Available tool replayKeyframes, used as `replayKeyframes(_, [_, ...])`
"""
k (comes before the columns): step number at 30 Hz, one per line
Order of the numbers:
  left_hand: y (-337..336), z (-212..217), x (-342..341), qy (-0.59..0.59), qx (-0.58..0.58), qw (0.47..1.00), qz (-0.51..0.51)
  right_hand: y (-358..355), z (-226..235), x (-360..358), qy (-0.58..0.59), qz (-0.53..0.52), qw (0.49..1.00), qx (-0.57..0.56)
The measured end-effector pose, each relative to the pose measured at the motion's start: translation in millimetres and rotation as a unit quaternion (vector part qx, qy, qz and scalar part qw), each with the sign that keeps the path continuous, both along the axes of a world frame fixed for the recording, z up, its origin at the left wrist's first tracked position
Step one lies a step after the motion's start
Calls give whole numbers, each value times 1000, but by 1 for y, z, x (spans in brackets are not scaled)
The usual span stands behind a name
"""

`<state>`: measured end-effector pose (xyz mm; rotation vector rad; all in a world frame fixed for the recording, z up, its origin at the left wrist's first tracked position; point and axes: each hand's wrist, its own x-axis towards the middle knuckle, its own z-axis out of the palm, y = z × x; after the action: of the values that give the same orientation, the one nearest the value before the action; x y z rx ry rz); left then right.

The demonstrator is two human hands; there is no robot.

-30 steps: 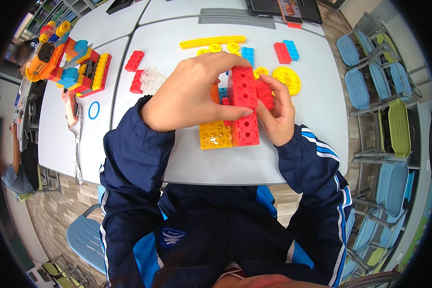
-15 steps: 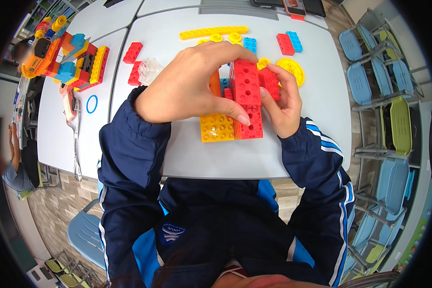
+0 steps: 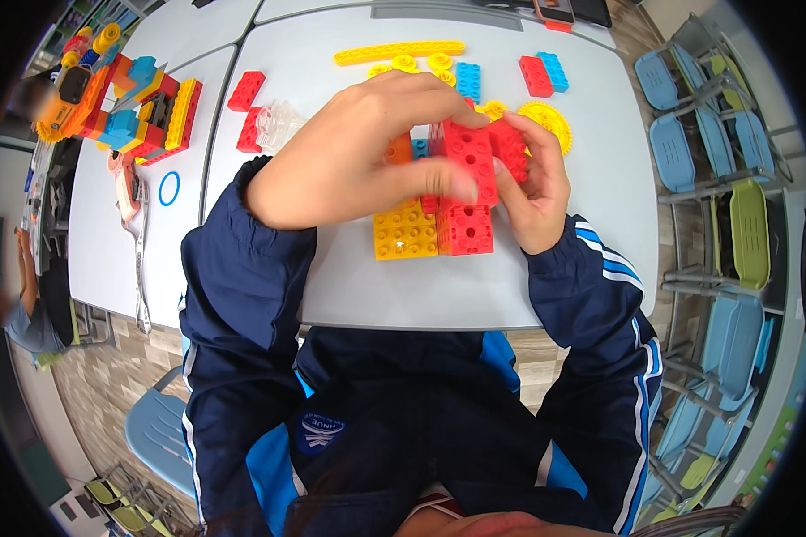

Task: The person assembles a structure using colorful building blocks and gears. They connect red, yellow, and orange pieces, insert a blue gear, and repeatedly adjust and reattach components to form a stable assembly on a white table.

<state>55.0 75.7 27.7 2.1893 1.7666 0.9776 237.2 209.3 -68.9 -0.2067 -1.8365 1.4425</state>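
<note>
A built block of toy bricks stands on the table before me. Its front has a yellow studded brick (image 3: 406,234) on the left and a lower red brick with holes (image 3: 471,234) on the right. My left hand (image 3: 331,157) arches over it from the left, closed on the upper red brick with holes (image 3: 471,161), its thumb blurred at the front face. This brick sits slightly askew above the lower one. At the right side, my right hand (image 3: 542,192) pinches another red studded brick (image 3: 508,148) against the block. An orange piece shows behind my left thumb.
Loose red bricks (image 3: 246,91), a clear plastic piece (image 3: 279,127), a yellow beam (image 3: 399,54), a blue brick (image 3: 468,80) and a yellow gear (image 3: 546,127) lie around. A multicoloured brick model (image 3: 148,112), a blue ring (image 3: 169,189) and a lanyard (image 3: 141,259) sit left.
The upper red brick has shifted a little right and turned askew against the lower one. My left thumb has lifted slightly up and right along its face.
</note>
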Motion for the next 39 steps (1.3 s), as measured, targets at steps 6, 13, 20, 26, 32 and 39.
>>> replayKeyframes(6, [5, -2, -5, -163, -43, 986, 5, 1, 1, -1, -11, 8, 1000, -5])
replayKeyframes(13, [14, -19, -5, -193, -15, 981, 20, 5, 1, -3, -3, -12, 1000, 2])
replayKeyframes(20, [17, -23, -5, -230, 3, 973, 19, 6, 0, -5, -15, -46, 999, -7])
replayKeyframes(26, [19, -29, -4, -249, 7, 968, 3, 5, 12, -5, -5, -59, 998, -8])
replayKeyframes(32, [20, -24, -10, -258, -36, 965, -18, 17, 57, 8, -19, 8, 996, -85])
replayKeyframes(39, [20, -23, -37, -342, -64, 937, -35, -24, 102, -14, -101, -68, 961, 247])
